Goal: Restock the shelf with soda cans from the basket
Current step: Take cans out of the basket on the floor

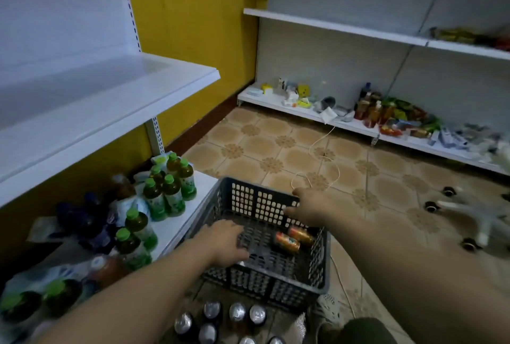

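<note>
Grey plastic basket point(265, 284) stands on the tiled floor point(303, 150) beside the lower shelf point(176, 230), with two orange soda cans point(287, 243) lying on their sides near its right wall. Left hand point(223, 241) reaches palm-down into the basket, its grip open and fingers spread, holding nothing; right hand point(309, 208) hovers over the far right rim, grip likewise open. Silver-topped cans point(237, 312) stand upright on the floor just before the basket's near wall.

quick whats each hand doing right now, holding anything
Left hand: open, fingers spread inside the basket, holding nothing.
Right hand: at the basket's far rim; grip cannot be told.
</note>
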The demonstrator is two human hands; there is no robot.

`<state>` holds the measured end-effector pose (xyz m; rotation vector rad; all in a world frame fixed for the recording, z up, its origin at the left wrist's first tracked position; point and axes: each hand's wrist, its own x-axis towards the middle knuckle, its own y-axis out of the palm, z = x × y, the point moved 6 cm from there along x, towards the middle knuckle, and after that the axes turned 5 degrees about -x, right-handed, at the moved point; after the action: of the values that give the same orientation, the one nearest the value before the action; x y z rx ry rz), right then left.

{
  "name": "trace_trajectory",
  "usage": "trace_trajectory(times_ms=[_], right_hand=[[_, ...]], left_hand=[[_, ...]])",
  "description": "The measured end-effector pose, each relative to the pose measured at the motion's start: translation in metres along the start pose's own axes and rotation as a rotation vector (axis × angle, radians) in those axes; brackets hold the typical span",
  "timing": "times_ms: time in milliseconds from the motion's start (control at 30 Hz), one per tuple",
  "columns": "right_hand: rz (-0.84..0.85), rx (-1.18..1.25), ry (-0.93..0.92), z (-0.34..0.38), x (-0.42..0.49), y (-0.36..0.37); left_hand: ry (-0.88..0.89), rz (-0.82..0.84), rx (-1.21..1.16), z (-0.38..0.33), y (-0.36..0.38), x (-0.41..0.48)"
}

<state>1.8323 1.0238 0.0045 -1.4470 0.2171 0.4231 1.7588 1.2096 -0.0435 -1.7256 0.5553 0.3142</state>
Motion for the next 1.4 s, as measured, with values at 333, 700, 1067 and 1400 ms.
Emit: trace_trajectory(times_ms=[333,700,1067,1400], right_hand=[[0.193,0.058,0.072,-0.08,0.138,0.132],[0.369,0.156,0.161,-0.118,0.257,0.29],[0.241,0.042,0.222,-0.132,0.332,0.378],[0.293,0.119,0.313,-0.13,0.312,0.397]], left_hand=[[-0.034,0.177,-0.02,0.045,0.108,0.15],[-0.01,0.268,0.164,0.11,0.188,0.236],[0.168,-0.062,0.089,0.112,0.192,0.246],[0.104,0.027,0.143,0.117,0.197,0.246]])
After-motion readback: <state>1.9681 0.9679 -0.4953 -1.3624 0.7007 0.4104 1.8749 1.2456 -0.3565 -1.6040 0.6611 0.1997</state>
